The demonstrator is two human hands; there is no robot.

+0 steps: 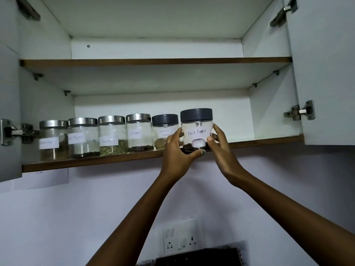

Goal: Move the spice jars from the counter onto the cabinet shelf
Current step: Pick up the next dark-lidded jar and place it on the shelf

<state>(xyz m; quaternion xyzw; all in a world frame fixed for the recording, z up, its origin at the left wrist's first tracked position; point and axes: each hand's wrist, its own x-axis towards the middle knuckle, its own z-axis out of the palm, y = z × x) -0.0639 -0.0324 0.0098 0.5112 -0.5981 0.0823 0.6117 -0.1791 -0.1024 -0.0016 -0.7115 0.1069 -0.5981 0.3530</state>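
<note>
Black Pepper jar [196, 129], dark-lidded, is clasped from both sides: the left hand [177, 150] wraps its left wall with the thumb under the base, the right hand [221, 144] presses its right wall. It sits at the front edge of the lower shelf [96, 162]; whether its base rests there is unclear. Just left, along that edge, stand five jars: Garam Masala [165, 131], Cloves [139, 132], Fennel [112, 135], a pepper jar [83, 138] and one with an unreadable label [53, 140]. The upper shelf [153, 61] spans above.
</note>
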